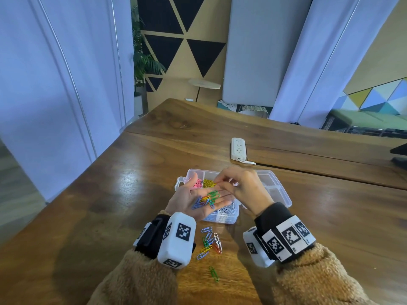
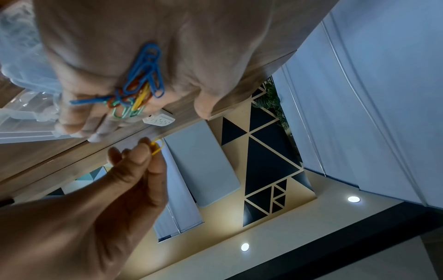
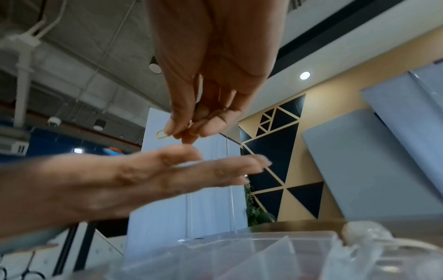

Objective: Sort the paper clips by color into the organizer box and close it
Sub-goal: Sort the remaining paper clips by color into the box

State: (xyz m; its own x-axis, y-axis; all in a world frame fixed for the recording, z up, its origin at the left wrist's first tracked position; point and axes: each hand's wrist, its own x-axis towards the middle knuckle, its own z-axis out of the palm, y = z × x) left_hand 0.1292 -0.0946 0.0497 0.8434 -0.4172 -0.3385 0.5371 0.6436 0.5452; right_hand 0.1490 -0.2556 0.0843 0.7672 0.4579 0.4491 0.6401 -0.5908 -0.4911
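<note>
My left hand [image 1: 196, 200] lies palm up over the clear organizer box [image 1: 279, 194], fingers straight, carrying a heap of mixed clips [image 1: 207, 200] in blue, green, orange and yellow [image 2: 141, 85]. My right hand [image 1: 237, 186] hovers above the left fingertips and pinches one yellow clip [image 2: 157, 145] between thumb and forefinger [image 3: 163, 133], near the box's yellow compartment [image 1: 208, 183]. Pink clips [image 1: 197, 183] fill the compartment left of it, white clips [image 1: 226, 211] a near one. More loose clips [image 1: 210, 242] lie on the table in front of the box, a green one [image 1: 213, 274] nearest me.
A white power strip [image 1: 237, 149] with its cord lies on the wooden table [image 1: 110, 205] just behind the box. A dark object [image 1: 399, 154] sits at the table's far right edge. White panels stand past the left and far table edges.
</note>
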